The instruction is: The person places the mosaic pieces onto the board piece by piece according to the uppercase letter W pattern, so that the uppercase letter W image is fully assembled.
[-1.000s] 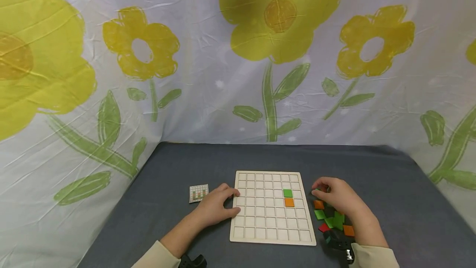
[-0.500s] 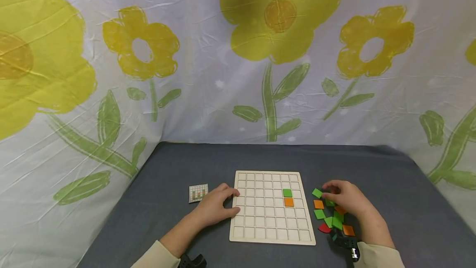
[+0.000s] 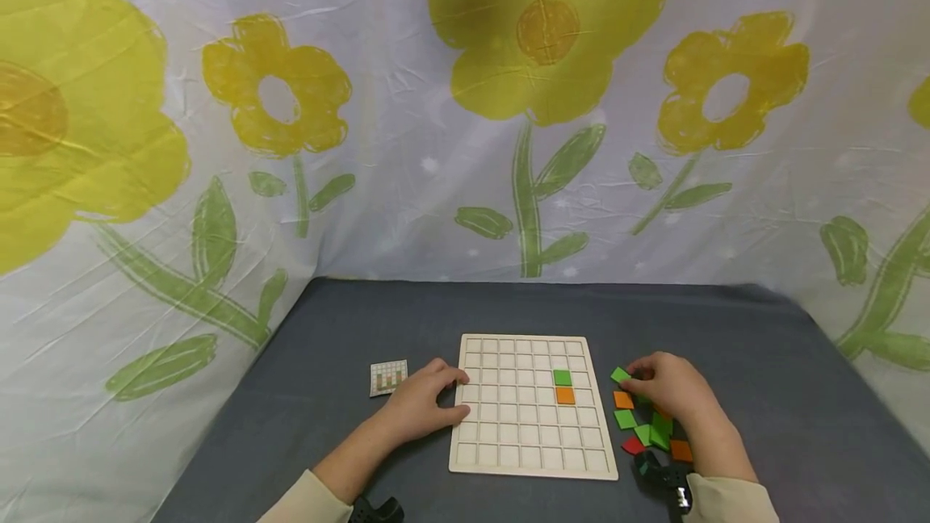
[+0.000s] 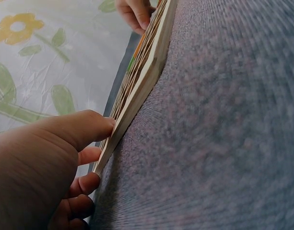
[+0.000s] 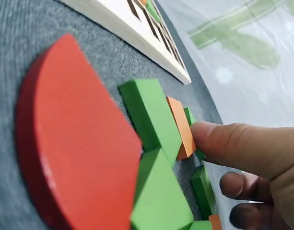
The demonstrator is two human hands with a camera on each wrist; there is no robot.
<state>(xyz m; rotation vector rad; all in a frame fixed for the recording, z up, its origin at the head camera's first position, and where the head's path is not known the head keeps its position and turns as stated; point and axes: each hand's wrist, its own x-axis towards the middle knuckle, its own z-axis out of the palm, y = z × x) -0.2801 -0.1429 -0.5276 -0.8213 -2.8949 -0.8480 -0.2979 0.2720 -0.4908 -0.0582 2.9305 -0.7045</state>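
Note:
A pale wooden grid board (image 3: 508, 418) lies flat in the head view, with one green square and one orange square set in its cells. My left hand (image 3: 421, 403) rests at its left edge, thumb and index finger spread apart; in the left wrist view the thumb (image 4: 96, 127) touches the rim. Right of the board, my right hand (image 3: 672, 386) pinches a green square tile (image 3: 621, 374) at its right corner between thumb and index finger. In the right wrist view the thumb (image 5: 223, 141) covers part of that tile, and the index fingertip is hidden.
Below the right hand lie several loose pieces: an orange tile (image 3: 623, 400), green tiles (image 3: 625, 419) and a red curved piece (image 3: 633, 445). A small printed grid card (image 3: 388, 377) lies left of the board. A flower-printed cloth (image 3: 407, 184) stands behind the dark table.
My right hand first drew back to the right, leaving the green tile uncovered, then came back left to its corner. My left hand and the board stay in place.

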